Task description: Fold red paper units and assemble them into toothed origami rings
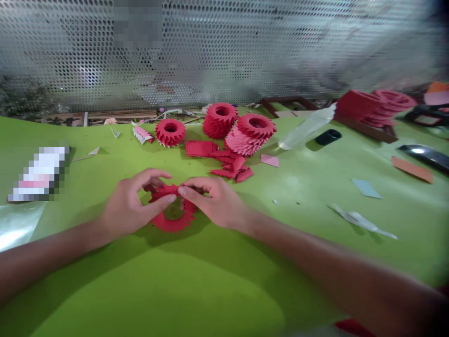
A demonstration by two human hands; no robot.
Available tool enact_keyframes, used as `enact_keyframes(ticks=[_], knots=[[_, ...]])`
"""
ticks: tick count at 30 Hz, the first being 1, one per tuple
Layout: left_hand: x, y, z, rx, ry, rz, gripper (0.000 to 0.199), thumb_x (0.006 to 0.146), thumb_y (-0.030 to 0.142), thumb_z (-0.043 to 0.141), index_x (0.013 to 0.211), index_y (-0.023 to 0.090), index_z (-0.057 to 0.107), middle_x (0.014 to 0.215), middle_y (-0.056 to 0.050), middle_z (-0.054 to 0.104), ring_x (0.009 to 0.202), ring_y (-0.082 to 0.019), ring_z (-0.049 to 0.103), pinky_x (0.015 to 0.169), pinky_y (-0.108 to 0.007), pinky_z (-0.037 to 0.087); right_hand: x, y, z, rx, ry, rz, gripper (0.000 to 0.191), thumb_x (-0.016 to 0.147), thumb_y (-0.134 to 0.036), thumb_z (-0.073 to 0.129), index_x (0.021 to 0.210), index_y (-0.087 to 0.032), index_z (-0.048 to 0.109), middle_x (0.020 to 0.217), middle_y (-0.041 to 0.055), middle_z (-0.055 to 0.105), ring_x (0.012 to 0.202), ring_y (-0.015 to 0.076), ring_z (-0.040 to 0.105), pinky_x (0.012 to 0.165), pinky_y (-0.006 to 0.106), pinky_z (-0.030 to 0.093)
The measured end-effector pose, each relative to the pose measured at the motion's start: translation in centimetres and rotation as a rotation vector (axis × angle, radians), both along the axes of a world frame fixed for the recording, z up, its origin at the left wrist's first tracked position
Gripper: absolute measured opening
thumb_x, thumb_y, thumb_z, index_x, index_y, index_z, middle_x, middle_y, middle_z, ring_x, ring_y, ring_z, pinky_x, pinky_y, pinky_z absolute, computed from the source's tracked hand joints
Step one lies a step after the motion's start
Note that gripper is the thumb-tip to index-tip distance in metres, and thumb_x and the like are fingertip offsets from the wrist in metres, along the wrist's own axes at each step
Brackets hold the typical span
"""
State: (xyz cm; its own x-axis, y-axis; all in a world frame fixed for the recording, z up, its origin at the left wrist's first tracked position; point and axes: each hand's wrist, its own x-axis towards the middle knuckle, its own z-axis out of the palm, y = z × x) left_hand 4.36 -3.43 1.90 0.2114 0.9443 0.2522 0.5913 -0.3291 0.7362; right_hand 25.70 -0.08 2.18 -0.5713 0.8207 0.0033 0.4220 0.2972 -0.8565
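A red toothed ring of folded paper pieces (171, 223) is tilted between my hands over the green table (168, 290). My left hand (131, 201) curls round its left side, thumb across the opening and other fingers partly hidden behind. On the upper right of the ring, my right hand (210, 199) pinches the paper between thumb and fingers. Loose red folded paper pieces (233, 164) lie just beyond my right hand, beside a stack of red paper pieces (201, 148). A smaller finished-looking red ring (170, 132) stands behind them.
Red and pink paper ring stacks (250, 135) stand toward the back. A clear glue bottle (308, 125) and a black cap-like cylinder (328, 136) lie right of them. A blurred phone-like object (40, 173) is at left. Perforated metal sheeting (224, 56) rises behind the table.
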Motion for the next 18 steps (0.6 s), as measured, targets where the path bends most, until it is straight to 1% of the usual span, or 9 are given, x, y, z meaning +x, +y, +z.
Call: enact_keyframes(ticks=[1, 3, 5, 6, 8, 9, 11, 14, 18], knots=[[-0.05, 0.04, -0.15, 0.103, 0.08, -0.01, 0.035, 0.083, 0.041, 0.072, 0.108, 0.018, 0.068, 0.092, -0.005, 0.077, 0.08, -0.02, 0.072, 0.071, -0.032, 0.058, -0.06, 0.04, -0.07, -0.009, 0.006, -0.018, 0.038, 0.097, -0.047, 0.052, 0.083, -0.015, 0.07, 0.06, -0.0034, 0.058, 0.047, 0.0069, 0.042, 0.043, 0.021, 0.027], [-0.23, 0.13, -0.46, 0.262, 0.238, -0.042, 0.028, 0.083, 0.037, 0.07, 0.103, 0.018, 0.07, 0.091, -0.005, 0.077, 0.075, -0.02, 0.071, 0.072, -0.034, 0.057, -0.11, 0.11, -0.27, -0.029, 0.012, -0.04, 0.037, 0.097, -0.047, 0.053, 0.091, -0.016, 0.07, 0.061, -0.0038, 0.059, 0.044, 0.0066, 0.041, 0.041, 0.021, 0.025], [-0.38, 0.2, -0.61, 0.285, 0.338, -0.041, 0.023, 0.086, 0.037, 0.065, 0.099, 0.018, 0.07, 0.086, -0.005, 0.077, 0.069, -0.019, 0.07, 0.067, -0.032, 0.055, -0.07, 0.13, -0.51, -0.01, 0.016, -0.048, 0.033, 0.094, -0.045, 0.057, 0.105, -0.017, 0.069, 0.069, -0.0017, 0.066, 0.046, 0.0075, 0.047, 0.041, 0.021, 0.029], [-0.41, 0.23, -0.59, 0.258, 0.37, -0.034, 0.023, 0.087, 0.037, 0.063, 0.098, 0.018, 0.07, 0.084, -0.004, 0.077, 0.067, -0.018, 0.069, 0.065, -0.031, 0.054, -0.04, 0.12, -0.6, 0.033, 0.009, -0.052, 0.032, 0.093, -0.042, 0.06, 0.111, -0.017, 0.068, 0.076, 0.0001, 0.07, 0.05, 0.0086, 0.052, 0.043, 0.021, 0.034], [-0.34, 0.25, -0.38, 0.183, 0.412, -0.024, 0.025, 0.087, 0.039, 0.06, 0.098, 0.019, 0.071, 0.081, -0.003, 0.077, 0.065, -0.018, 0.068, 0.064, -0.031, 0.053, 0.04, 0.06, -0.71, 0.186, -0.044, -0.057, 0.032, 0.088, -0.034, 0.065, 0.116, -0.02, 0.067, 0.093, 0.0036, 0.075, 0.063, 0.0118, 0.063, 0.055, 0.024, 0.046], [-0.25, 0.25, -0.23, 0.147, 0.427, -0.021, 0.025, 0.087, 0.039, 0.06, 0.097, 0.019, 0.071, 0.081, -0.003, 0.077, 0.065, -0.018, 0.068, 0.064, -0.031, 0.053, 0.06, 0.02, -0.73, 0.282, -0.09, -0.056, 0.031, 0.086, -0.031, 0.067, 0.115, -0.02, 0.069, 0.1, 0.0044, 0.076, 0.071, 0.014, 0.066, 0.063, 0.026, 0.049], [-0.01, 0.22, 0.05, 0.078, 0.441, -0.018, 0.026, 0.085, 0.04, 0.059, 0.097, 0.02, 0.071, 0.081, -0.003, 0.077, 0.065, -0.019, 0.068, 0.064, -0.032, 0.053, 0.03, -0.05, -0.72, 0.449, -0.198, -0.042, 0.027, 0.084, -0.028, 0.067, 0.111, -0.022, 0.071, 0.104, 0.0047, 0.076, 0.083, 0.018, 0.069, 0.073, 0.031, 0.051], [0.31, 0.2, 0.23, -0.016, 0.428, -0.006, 0.027, 0.083, 0.041, 0.061, 0.097, 0.02, 0.071, 0.085, -0.004, 0.078, 0.069, -0.021, 0.069, 0.065, -0.034, 0.053, -0.19, -0.18, -0.65, 0.572, -0.332, -0.019, 0.024, 0.084, -0.029, 0.065, 0.106, -0.024, 0.073, 0.102, 0.0042, 0.077, 0.085, 0.0205, 0.07, 0.072, 0.032, 0.05], [0.5, 0.26, 0.19, -0.074, 0.44, 0.012, 0.028, 0.082, 0.041, 0.062, 0.099, 0.021, 0.071, 0.086, -0.004, 0.078, 0.072, -0.023, 0.07, 0.066, -0.035, 0.054, -0.58, -0.43, -0.59, 0.629, -0.419, -0.01, 0.018, 0.085, -0.028, 0.061, 0.096, -0.023, 0.074, 0.093, 0.0022, 0.077, 0.077, 0.019, 0.068, 0.065, 0.031, 0.046]])
